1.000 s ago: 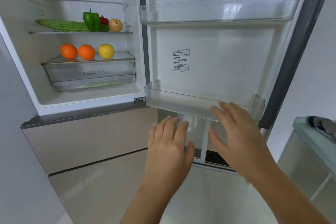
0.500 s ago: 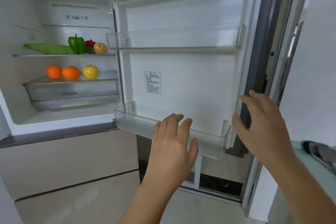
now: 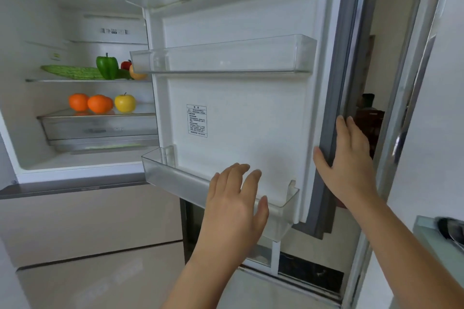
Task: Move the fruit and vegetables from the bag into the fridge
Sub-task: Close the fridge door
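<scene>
The fridge stands open, its door (image 3: pixel 241 113) swung out in front of me. On the upper shelf lie a long green gourd (image 3: pixel 71 72), a green pepper (image 3: pixel 107 66), a red fruit (image 3: pixel 126 65) and a pear (image 3: pixel 136 75), partly hidden by the door bin. Below sit two oranges (image 3: pixel 78 101) (image 3: pixel 100 103) and a yellow apple (image 3: pixel 125 102). My right hand (image 3: pixel 347 160) rests with straight fingers on the door's grey outer edge. My left hand (image 3: pixel 236 198) hovers open before the lower door bin (image 3: pixel 175 178). No bag is in view.
A clear crisper drawer (image 3: pixel 100 130) sits under the fruit shelf. Beige drawer fronts (image 3: pixel 88 221) lie below the fridge compartment. Empty door bins (image 3: pixel 221 57) line the door. A counter corner with a dark metal object (image 3: pixel 449 231) is at the right.
My right hand has moved right and up from the lower door bin to the door's outer edge. The view has shifted up, and the door has swung further across the fridge opening.
</scene>
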